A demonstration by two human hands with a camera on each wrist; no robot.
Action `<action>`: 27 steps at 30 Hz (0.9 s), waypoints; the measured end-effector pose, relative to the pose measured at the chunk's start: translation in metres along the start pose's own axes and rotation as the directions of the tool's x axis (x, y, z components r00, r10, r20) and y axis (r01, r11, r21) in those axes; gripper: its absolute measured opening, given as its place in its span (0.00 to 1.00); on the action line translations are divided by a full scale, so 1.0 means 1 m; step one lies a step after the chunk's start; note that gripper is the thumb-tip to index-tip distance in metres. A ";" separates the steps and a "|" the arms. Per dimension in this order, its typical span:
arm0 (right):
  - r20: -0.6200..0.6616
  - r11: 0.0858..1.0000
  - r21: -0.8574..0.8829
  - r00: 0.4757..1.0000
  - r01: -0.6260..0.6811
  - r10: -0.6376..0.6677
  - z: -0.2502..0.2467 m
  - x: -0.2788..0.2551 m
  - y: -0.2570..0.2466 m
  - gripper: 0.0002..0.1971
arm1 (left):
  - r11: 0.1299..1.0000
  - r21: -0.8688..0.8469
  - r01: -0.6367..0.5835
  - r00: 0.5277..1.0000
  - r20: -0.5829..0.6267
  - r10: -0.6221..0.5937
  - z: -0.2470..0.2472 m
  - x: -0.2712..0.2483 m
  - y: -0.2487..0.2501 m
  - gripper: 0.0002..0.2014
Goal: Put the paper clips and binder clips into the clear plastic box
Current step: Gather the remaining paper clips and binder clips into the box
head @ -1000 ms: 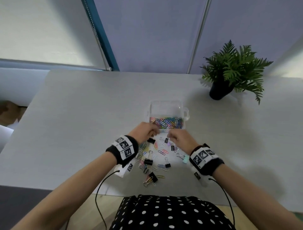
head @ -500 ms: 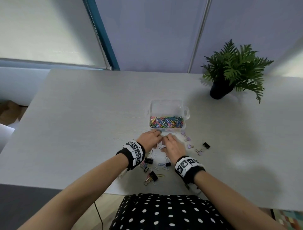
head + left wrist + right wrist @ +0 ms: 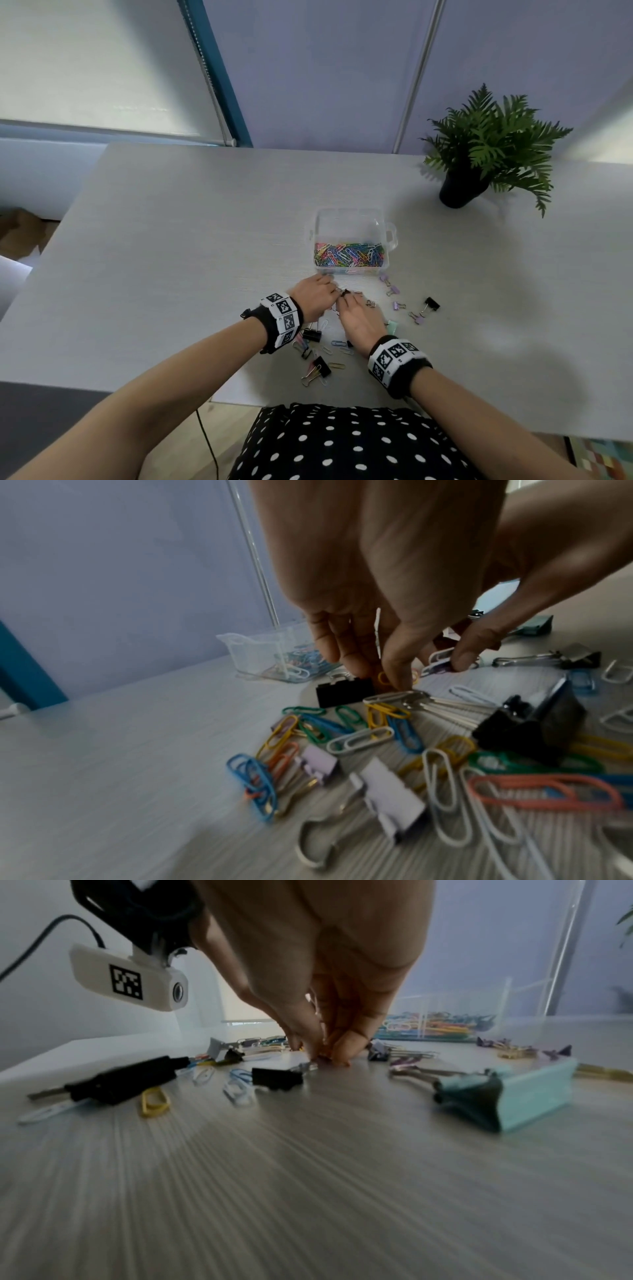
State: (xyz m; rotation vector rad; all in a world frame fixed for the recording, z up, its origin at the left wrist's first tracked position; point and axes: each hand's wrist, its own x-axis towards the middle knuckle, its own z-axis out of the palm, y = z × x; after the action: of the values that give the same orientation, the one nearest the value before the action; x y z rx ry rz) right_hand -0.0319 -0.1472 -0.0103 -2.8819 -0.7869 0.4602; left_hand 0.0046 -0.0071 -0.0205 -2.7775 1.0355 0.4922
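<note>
Clear plastic box [image 3: 351, 219] beyond both hands is part-filled; many clips [image 3: 346, 731] remain under the pinching left hand [image 3: 313, 296] and right hand [image 3: 361, 320], possibly gripping clips.

Black wristbands [image 3: 281, 322] w/ white coded tags, black cable [image 3: 207, 442], polka-dot dress [image 3: 349, 445].

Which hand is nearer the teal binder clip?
Right. The right hand works just left of the teal binder clip, which lies beside its wrist; the left hand is further left, beyond the right hand.
</note>
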 end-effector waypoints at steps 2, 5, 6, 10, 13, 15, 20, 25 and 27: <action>0.040 1.000 0.007 0.999 0.011 -0.011 -0.003 0.001 0.000 0.15 | 0.999 -0.040 -0.020 1.000 -0.015 0.020 -0.002 -0.001 -0.002 0.16; 0.072 0.998 0.057 0.997 0.006 -0.010 -0.004 0.005 0.007 0.15 | 0.964 -0.266 0.015 0.997 -0.069 -0.034 -0.013 -0.004 -0.010 0.08; 0.078 0.994 0.114 0.997 -0.004 -0.005 -0.005 0.007 0.011 0.13 | 0.930 -0.366 0.046 0.992 -0.092 -0.085 -0.019 -0.004 -0.014 0.06; 0.038 0.797 0.584 0.987 -0.151 0.159 -0.024 0.022 0.035 0.04 | 0.777 -0.615 0.136 0.958 -0.117 -0.261 -0.045 0.008 -0.036 0.05; -0.129 0.682 0.723 0.949 -0.110 0.289 -0.057 0.043 0.051 0.04 | 0.761 -0.629 0.163 0.927 -0.167 -0.336 -0.065 0.023 -0.052 0.08; -0.216 0.668 0.739 0.911 -0.083 0.352 -0.071 0.059 0.059 0.05 | 0.790 -0.587 0.177 0.922 -0.182 -0.342 -0.072 0.033 -0.057 0.10; -0.217 0.831 0.544 0.937 -0.115 0.272 -0.063 0.068 0.064 0.09 | 0.807 -0.571 0.152 0.939 -0.171 -0.298 -0.073 0.026 -0.045 0.14; -0.120 0.919 0.378 0.990 0.115 -0.075 -0.018 0.010 0.047 0.07 | 0.875 -0.483 0.043 0.998 -0.012 -0.056 -0.038 -0.029 -0.013 0.09; 0.046 0.930 0.277 0.964 0.240 -0.262 0.005 -0.015 0.041 0.10 | 0.940 -0.342 0.012 0.995 0.094 0.022 -0.018 -0.049 -0.003 0.12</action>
State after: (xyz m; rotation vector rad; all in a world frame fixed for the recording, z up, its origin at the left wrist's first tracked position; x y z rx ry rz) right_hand -0.0255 -0.1901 -0.0189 -2.4834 -1.0042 0.6052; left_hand -0.0232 0.0204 0.0137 -3.0086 1.0208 0.8760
